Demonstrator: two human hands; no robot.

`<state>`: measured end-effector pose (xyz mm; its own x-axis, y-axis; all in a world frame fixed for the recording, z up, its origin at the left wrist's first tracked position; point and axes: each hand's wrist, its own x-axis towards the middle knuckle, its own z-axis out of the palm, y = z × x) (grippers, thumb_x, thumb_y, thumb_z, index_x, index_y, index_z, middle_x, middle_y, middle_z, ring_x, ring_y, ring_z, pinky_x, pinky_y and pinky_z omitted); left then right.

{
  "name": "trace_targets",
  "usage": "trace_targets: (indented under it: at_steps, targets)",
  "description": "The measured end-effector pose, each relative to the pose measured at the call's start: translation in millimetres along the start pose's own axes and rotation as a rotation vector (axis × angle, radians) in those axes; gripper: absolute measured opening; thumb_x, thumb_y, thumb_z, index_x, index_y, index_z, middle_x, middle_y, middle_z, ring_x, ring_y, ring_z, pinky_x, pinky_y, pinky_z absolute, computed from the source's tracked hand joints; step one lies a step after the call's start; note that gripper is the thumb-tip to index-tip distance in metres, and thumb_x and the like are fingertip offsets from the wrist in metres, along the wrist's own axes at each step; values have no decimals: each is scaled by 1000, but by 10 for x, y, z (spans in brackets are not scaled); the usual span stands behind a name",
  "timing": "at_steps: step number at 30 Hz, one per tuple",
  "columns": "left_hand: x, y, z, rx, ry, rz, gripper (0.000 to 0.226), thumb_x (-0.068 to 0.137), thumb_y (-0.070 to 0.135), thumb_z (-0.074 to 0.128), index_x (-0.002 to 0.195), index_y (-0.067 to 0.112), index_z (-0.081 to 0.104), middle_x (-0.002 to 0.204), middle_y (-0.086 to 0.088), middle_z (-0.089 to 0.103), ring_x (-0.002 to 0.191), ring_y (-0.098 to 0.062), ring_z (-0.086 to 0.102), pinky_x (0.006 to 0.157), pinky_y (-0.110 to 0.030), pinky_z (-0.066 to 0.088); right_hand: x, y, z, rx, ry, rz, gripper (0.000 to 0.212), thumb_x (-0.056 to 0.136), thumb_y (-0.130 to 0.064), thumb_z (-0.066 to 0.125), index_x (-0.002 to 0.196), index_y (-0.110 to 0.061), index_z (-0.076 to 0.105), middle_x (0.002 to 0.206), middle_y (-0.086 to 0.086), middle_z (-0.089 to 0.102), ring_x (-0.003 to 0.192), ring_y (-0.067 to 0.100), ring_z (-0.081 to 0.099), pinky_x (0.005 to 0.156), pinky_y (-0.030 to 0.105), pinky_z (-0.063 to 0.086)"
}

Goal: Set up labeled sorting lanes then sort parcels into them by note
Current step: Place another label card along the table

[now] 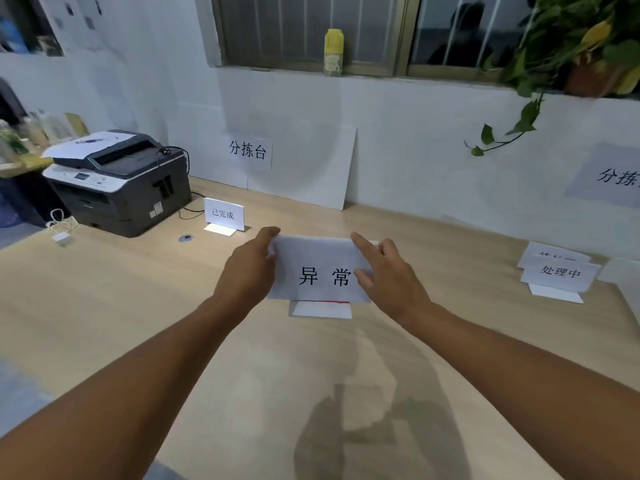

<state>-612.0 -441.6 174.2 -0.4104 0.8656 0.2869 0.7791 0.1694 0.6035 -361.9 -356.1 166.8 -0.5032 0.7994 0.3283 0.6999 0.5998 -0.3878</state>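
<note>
At the centre of the frame, the left hand (251, 268) and right hand (388, 275) pinch the two side edges of a white label sheet (320, 270) printed 异常, holding it upright over a folded card stand (321, 309) on the table (104, 306). A 已完成 label (224, 213) stands at left of centre beside the printer (117, 181); a 处理中 label (559, 273) stands at the right edge.

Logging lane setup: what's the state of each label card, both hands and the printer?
异常 card: upright, held at both side edges.
left hand: grips its left edge.
right hand: pinches its right edge.
已完成 card: standing, untouched.
处理中 card: standing, untouched.
printer: lid down, sheet on top.
</note>
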Motion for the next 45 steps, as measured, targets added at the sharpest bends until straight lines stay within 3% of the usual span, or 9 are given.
trace_targets:
  at_steps: [6, 10, 14, 21, 25, 29, 34, 39, 45]
  targets:
    - [289, -552, 175, -4, -41, 21, 45, 102, 15, 47, 145, 27, 46, 123, -8, 66, 103, -28, 63, 78, -35, 48, 216, -97, 584, -11, -52, 100, 63, 101, -29, 55, 158, -37, 28, 114, -1, 36, 81, 25, 57, 74, 41, 55]
    - [667, -827, 440, -32, -107, 33, 43, 102, 15, 46, 142, 28, 45, 120, -5, 66, 98, -26, 63, 82, -43, 56, 531, 40, 974, -27, -32, 141, 63, 101, -29, 57, 157, -34, 31, 117, 2, 40, 80, 26, 58, 72, 40, 54]
    - [1126, -1167, 567, -25, -140, 56, 36, 101, 20, 44, 135, 35, 41, 115, 0, 64, 93, -23, 60, 75, -40, 55, 982, 131, 1457, 47, 17, 208, 60, 97, -25, 63, 152, -35, 40, 113, 1, 41, 75, 26, 57, 72, 43, 56]
    - [1921, -1708, 708, -1, -185, 75, 38, 102, 20, 44, 134, 39, 40, 118, 4, 62, 92, -18, 58, 65, -28, 47, 1567, 55, 2001, 68, 49, 243, 61, 100, -27, 60, 152, -39, 33, 110, -7, 34, 76, 20, 54, 67, 35, 52]
    - [2403, -1775, 907, -22, -210, 149, 39, 102, 16, 47, 135, 37, 40, 122, 0, 62, 95, -21, 59, 72, -34, 51, 1945, 195, 2089, 44, 64, 296, 61, 101, -26, 58, 155, -37, 32, 114, -3, 37, 79, 21, 56, 66, 36, 53]
    - [2891, -1876, 1218, -62, -211, 190, 41, 100, 12, 46, 134, 35, 41, 121, 3, 59, 94, -19, 56, 67, -29, 43, 2331, 403, 2216, 36, 88, 350, 59, 101, -24, 58, 154, -36, 35, 114, -3, 38, 80, 22, 55, 67, 34, 49]
    - [3459, -2185, 1743, -77, -262, 203, 41, 98, 11, 47, 130, 35, 41, 118, 2, 60, 91, -20, 58, 69, -33, 44, 2843, 750, 2594, 1, 59, 403, 59, 102, -24, 56, 155, -37, 33, 114, -4, 36, 84, 17, 50, 68, 30, 44]
    - [3960, -2444, 2315, -100, -305, 193, 38, 98, 10, 50, 126, 35, 41, 114, 0, 60, 90, -22, 60, 72, -43, 57, 3284, 1155, 3045, -22, 26, 434, 59, 101, -21, 55, 155, -33, 35, 117, 2, 39, 88, 21, 52, 73, 36, 51]
    - [4359, -2647, 2996, -111, -360, 206, 37, 99, 10, 47, 128, 32, 41, 115, -4, 58, 92, -26, 58, 72, -39, 51, 3518, 1609, 3568, -31, 37, 514, 59, 102, -20, 53, 155, -33, 33, 118, 2, 37, 89, 23, 53, 74, 39, 54]
